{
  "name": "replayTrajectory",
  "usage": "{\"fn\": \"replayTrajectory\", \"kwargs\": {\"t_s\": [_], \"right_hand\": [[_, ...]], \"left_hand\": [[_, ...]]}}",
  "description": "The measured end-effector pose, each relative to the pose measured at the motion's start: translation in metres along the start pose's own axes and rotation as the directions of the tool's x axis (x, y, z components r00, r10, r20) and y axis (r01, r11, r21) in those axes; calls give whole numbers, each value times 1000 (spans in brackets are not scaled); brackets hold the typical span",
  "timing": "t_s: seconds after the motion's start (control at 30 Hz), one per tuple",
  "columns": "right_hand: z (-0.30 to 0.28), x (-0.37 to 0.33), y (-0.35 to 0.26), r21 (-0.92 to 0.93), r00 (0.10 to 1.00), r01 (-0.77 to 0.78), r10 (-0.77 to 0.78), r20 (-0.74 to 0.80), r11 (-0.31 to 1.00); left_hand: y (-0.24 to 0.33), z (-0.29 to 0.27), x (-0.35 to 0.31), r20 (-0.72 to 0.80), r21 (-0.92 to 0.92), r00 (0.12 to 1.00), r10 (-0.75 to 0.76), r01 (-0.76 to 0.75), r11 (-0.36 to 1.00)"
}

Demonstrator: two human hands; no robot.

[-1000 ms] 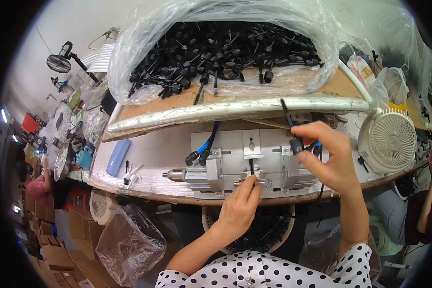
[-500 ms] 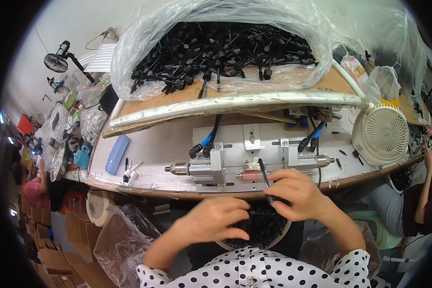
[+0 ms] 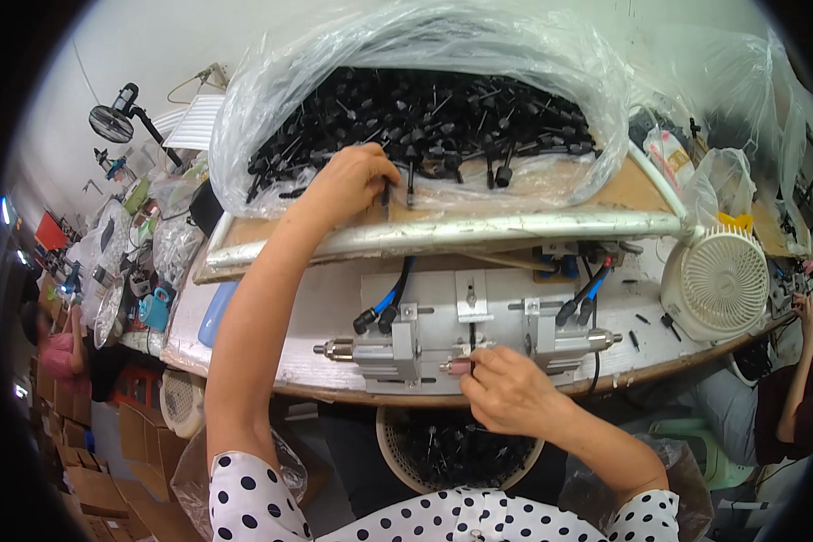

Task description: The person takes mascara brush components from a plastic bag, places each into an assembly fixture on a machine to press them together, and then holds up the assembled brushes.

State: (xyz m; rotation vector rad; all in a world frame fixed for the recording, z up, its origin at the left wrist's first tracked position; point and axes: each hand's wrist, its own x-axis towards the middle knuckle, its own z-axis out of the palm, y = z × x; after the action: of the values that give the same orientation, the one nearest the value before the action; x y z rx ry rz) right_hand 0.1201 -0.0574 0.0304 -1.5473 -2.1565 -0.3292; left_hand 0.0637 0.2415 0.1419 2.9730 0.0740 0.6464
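Note:
My left hand [image 3: 350,183] is stretched out to the front of a raised shelf, its fingers closed on a black mascara wand [image 3: 386,195] at the edge of a large heap of similar wands [image 3: 443,117]. Down at the bench, my right hand [image 3: 513,390] pinches another black mascara wand [image 3: 472,336], whose thin end points away from me into the middle of a metal clamping fixture [image 3: 395,358]. The fingers hide the wand's near end. Beside those fingertips, a pinkish cylinder [image 3: 459,367] of the fixture partly shows.
Clear plastic sheeting [image 3: 244,117] wraps the heap, behind the shelf's white front rail [image 3: 443,226]. A basket [image 3: 391,452] of black pieces sits below the bench edge. A white fan [image 3: 718,280] stands at right, a blue case [image 3: 215,316] at left. Other people work on both sides.
My left hand has gone from above the basket up to the shelf and taken hold of a wand. My right hand has brought its wand down to the fixture's middle. The view has shifted slightly.

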Motion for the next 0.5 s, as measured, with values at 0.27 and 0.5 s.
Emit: {"fn": "replayTrajectory", "kwargs": {"t_s": [0.27,0.5], "right_hand": [[-38,17,6,72,993,108,-105,-51,992],[-73,94,115,-158,884,-329,245,-398,931]], "left_hand": [[77,-5,-52,-511,-162,850,-125,47,986],[181,52,-128,-519,-416,808,-278,46,908]]}}
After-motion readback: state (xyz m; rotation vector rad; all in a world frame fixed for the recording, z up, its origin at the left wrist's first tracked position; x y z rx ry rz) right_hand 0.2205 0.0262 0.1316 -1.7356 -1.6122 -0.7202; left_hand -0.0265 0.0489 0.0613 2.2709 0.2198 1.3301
